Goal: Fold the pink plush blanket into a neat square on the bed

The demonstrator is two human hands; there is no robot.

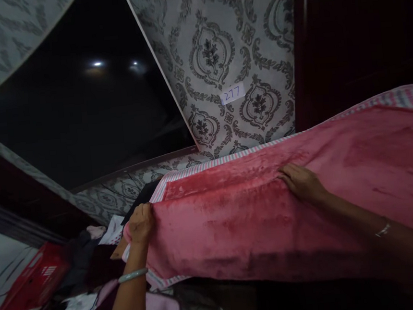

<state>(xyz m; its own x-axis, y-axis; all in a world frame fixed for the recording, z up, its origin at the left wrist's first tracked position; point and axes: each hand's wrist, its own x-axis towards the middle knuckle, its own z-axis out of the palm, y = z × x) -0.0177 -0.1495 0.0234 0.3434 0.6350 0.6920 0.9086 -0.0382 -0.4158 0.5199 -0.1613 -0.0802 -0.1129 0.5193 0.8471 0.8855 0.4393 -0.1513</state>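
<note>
gripping pink blanket (270, 217) edge (fist closed): left hand (140, 223) | right hand (301, 181) pinching fold

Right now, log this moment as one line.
left hand: grips corner of plush pink blanket | right hand: pinches its top fold | red plastic crate: lower left

Dark television (78, 98), patterned wallpaper (218, 43) (label "277" (232, 94)), red basket (33, 281)

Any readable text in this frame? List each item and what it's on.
"277": handwritten in blue on a small white label stuck to the patterned wallpaper.
The red crate at lower left has a pale patch on its side, too blurred to read.
Nothing readable on the pink blanket held by the left hand and right hand.
</note>
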